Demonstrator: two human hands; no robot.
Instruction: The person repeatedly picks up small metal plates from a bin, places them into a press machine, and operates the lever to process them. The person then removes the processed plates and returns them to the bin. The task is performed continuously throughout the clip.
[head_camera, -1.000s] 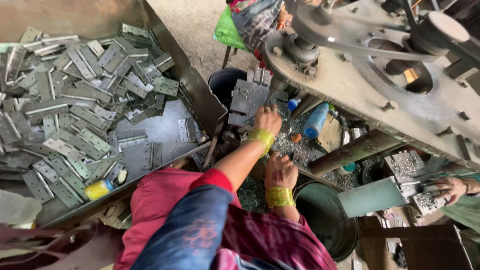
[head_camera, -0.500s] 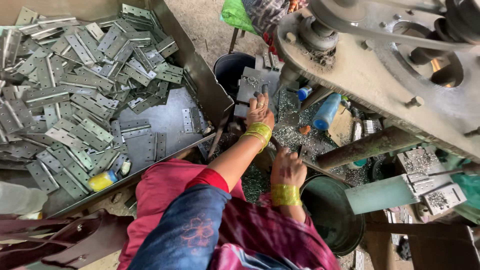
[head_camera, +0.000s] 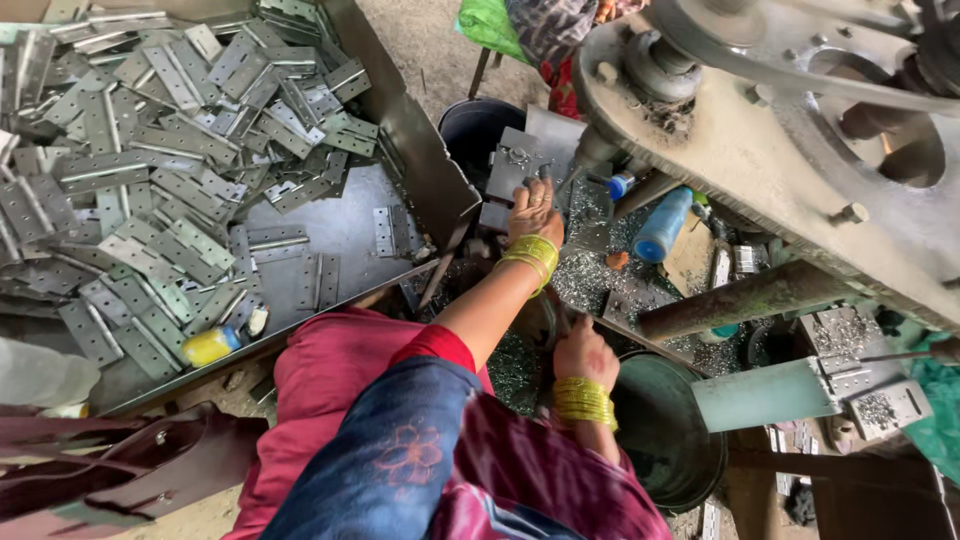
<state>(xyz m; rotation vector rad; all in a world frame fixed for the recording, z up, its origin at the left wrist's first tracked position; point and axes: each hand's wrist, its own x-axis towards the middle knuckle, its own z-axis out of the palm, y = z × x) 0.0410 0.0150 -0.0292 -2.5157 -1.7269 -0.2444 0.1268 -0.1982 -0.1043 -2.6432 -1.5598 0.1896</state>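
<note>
Since a moment ago, our left hand (head_camera: 533, 208) has moved forward to the grey metal plates (head_camera: 517, 170) beside the dark bucket (head_camera: 478, 128); its grip now lies on them, fingers curled, though we cannot tell if it is closed. Our right hand (head_camera: 583, 352) stays low as a closed fist above the green bucket (head_camera: 668, 440). The hinges (head_camera: 150, 170) rest untouched in the tray (head_camera: 340, 235).

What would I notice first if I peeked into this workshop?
Probably the big heap of shiny metal hinges filling the metal tray on the left. Next, the huge rusty machine wheel at the upper right. In the middle, the left hand reaches to a metal plate by the machine, and the right hand is lower, near a dark round bucket; both wrists wear yellow bangles.
</note>
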